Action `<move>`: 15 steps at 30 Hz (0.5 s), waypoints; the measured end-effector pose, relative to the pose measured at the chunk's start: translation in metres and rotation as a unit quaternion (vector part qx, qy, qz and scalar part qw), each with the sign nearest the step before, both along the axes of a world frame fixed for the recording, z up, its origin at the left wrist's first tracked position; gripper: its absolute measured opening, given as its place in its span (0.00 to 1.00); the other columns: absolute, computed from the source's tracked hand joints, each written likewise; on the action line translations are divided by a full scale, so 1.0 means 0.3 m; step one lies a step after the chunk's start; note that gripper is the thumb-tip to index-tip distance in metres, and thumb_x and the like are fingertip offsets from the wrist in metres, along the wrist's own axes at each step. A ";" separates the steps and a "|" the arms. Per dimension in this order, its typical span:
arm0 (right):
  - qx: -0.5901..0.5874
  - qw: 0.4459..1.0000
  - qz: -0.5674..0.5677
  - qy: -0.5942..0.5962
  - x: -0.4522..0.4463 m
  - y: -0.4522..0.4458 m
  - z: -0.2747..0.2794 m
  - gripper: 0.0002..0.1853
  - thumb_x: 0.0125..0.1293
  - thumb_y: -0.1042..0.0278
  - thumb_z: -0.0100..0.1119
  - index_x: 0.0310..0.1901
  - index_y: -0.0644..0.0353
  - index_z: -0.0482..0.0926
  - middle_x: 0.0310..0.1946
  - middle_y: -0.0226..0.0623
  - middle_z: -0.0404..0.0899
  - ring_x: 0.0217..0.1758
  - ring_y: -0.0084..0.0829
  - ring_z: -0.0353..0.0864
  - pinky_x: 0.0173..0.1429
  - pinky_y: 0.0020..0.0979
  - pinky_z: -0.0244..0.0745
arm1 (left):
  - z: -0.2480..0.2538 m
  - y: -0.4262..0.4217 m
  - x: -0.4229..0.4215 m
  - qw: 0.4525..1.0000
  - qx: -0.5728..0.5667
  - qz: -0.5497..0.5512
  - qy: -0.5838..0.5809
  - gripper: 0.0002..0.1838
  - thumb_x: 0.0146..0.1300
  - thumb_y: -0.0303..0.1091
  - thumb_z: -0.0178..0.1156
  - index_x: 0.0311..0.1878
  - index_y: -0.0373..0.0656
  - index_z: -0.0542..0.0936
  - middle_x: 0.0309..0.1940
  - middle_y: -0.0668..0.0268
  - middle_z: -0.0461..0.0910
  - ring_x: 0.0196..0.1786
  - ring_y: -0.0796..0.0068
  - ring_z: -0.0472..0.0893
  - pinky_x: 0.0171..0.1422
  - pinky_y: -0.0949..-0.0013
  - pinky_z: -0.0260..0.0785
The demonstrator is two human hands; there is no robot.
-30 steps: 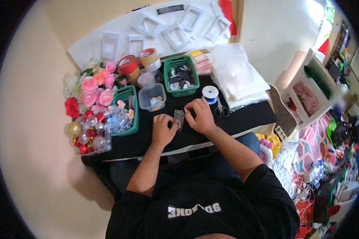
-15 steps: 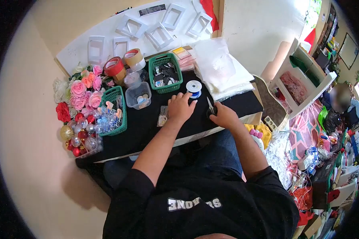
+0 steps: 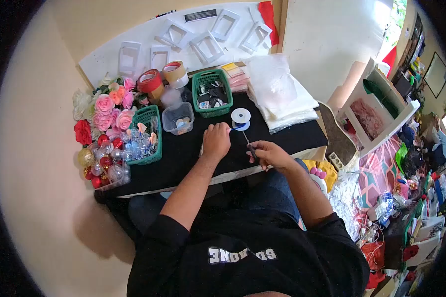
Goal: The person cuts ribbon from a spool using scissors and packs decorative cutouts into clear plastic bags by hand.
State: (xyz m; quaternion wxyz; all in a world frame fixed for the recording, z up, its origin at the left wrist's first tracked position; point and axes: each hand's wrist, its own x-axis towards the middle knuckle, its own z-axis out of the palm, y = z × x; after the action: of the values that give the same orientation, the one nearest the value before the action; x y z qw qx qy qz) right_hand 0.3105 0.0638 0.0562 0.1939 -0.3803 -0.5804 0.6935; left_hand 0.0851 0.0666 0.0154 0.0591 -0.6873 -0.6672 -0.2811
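Note:
My left hand is closed in a pinch on the end of a blue ribbon. That ribbon runs to a white spool, which stands on the black tablecloth just beyond my fingers. Dark-handled scissors are in my right hand, their blades pointing up toward the spool and ribbon. Whether the blades touch the ribbon, I cannot tell. A small packet is almost wholly hidden by my left hand.
Left of my hands are a clear tub, a green basket of small decorations, baubles and artificial flowers. Behind stand tape rolls and another green basket. Plastic bags lie at the back right.
My left hand has moved off the spool, down and left, drawing out some blue ribbon. The scissors have been raised off the cloth and brought left toward the ribbon. The view has shifted slightly.

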 end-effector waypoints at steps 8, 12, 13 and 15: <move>-0.050 0.998 0.027 -0.006 -0.147 -0.053 -0.024 0.25 0.67 0.39 0.57 0.46 0.57 0.73 0.26 0.31 0.77 0.15 0.18 0.68 0.20 0.20 0.60 | -0.017 -0.126 -0.091 0.994 0.082 -0.050 -0.056 0.06 0.66 0.32 0.57 0.44 0.43 0.77 0.38 0.59 0.77 0.44 0.54 0.76 0.49 0.55 0.69; -0.050 0.998 0.037 -0.016 -0.169 -0.033 -0.039 0.28 0.66 0.36 0.57 0.48 0.56 0.73 0.26 0.31 0.77 0.16 0.19 0.69 0.21 0.21 0.61 | -0.010 -0.184 -0.086 0.993 0.097 -0.067 -0.031 0.06 0.64 0.31 0.60 0.42 0.43 0.77 0.38 0.60 0.76 0.43 0.56 0.75 0.48 0.57 0.68; -0.055 0.998 0.036 -0.017 -0.169 -0.033 -0.043 0.28 0.66 0.36 0.57 0.49 0.56 0.73 0.27 0.31 0.77 0.17 0.19 0.69 0.21 0.21 0.61 | -0.011 -0.192 -0.087 0.993 0.097 -0.065 -0.033 0.06 0.64 0.31 0.60 0.42 0.43 0.77 0.38 0.60 0.76 0.43 0.56 0.75 0.48 0.57 0.68; -0.053 0.998 0.040 -0.023 -0.169 -0.028 -0.057 0.28 0.67 0.36 0.56 0.49 0.56 0.72 0.27 0.32 0.77 0.17 0.19 0.70 0.21 0.22 0.60 | -0.015 -0.201 -0.094 0.990 0.121 -0.054 -0.047 0.06 0.63 0.32 0.61 0.41 0.43 0.78 0.37 0.60 0.76 0.43 0.56 0.75 0.48 0.57 0.68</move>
State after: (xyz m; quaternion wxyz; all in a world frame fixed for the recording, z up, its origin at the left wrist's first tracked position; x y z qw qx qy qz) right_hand 0.2599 0.0555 0.0390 0.1327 -0.3820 -0.5620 0.7215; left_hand 0.0570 0.0062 0.0110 0.0953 -0.6958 -0.5924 -0.3948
